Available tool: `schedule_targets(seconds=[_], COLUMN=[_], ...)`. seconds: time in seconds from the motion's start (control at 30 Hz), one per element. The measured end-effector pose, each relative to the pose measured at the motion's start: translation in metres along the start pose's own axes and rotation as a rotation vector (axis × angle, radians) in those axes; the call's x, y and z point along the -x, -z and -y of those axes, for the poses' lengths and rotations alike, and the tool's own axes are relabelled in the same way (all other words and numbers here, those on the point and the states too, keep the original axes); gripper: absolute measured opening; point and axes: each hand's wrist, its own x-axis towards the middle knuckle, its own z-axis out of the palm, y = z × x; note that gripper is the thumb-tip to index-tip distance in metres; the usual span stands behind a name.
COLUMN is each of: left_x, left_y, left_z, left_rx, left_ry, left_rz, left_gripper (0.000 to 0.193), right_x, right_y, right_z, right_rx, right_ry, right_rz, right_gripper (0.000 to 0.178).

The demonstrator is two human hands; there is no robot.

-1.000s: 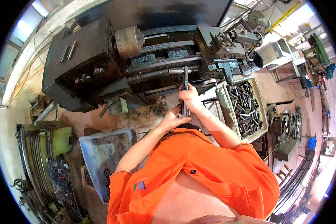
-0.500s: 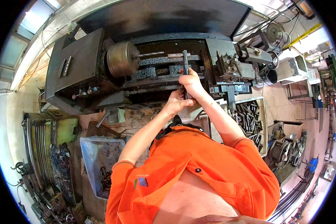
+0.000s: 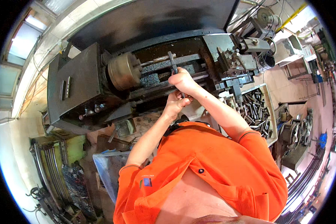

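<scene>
Head view: both hands grip a long dark wrench (image 3: 173, 63) standing over the lathe bed (image 3: 164, 69), right of the chuck (image 3: 124, 71). The right hand (image 3: 183, 80) is clenched on its shaft, the left hand (image 3: 174, 104) wrapped lower. It looks like tightening; the next pull needs steady leverage.

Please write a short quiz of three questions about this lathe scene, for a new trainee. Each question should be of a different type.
1. True or false: both hands grip the same dark metal bar.
2. Which stands to the left of the hands? A) round chuck B) tray of metal parts C) blue bin
3. Fill in: the person's sleeves are ____.

Key
1. True: the right hand holds it higher, the left hand lower.
2. A: the chuck is on the left; the tray of metal parts is on the right.
3. Orange.
</scene>
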Motion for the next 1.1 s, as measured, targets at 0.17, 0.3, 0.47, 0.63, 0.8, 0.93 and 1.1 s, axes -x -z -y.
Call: schedule_targets(seconds=[0.17, 0.3, 0.47, 0.63, 0.8, 0.93, 1.1], left_x=[0.023, 0.014, 0.007, 0.012, -0.001, 0.014, 0.000], left_y=[0.018, 0.024, 0.014, 0.023, 0.014, 0.026, 0.005], left_z=[-0.015, -0.012, -0.002, -0.009, 0.001, -0.011, -0.008], left_rx=[-0.020, -0.051, 0.138, 0.104, 0.123, 0.189, 0.143], left_ry=[0.034, 0.060, -0.047, -0.012, 0.034, -0.052, 0.039], left_rz=[-0.093, -0.048, 0.035, -0.020, 0.057, 0.030, 0.009], left_gripper=[0.029, 0.029, 0.027, 0.026, 0.031, 0.032, 0.030], right_x=[0.003, 0.002, 0.004, 0.000, -0.006, -0.005, 0.004], right_y=[-0.026, -0.027, -0.017, -0.034, -0.013, -0.031, -0.007], right_z=[0.013, 0.003, 0.005, 0.008, -0.009, 0.003, 0.013], right_rx=[0.155, 0.127, -0.165, 0.041, -0.162, 0.079, -0.210], right_ry=[0.171, 0.112, -0.122, -0.029, -0.102, -0.017, -0.227], right_rz=[0.118, 0.030, -0.034, 0.005, -0.001, 0.025, 0.042], right_gripper=[0.019, 0.018, 0.022, 0.022, 0.019, 0.025, 0.019])
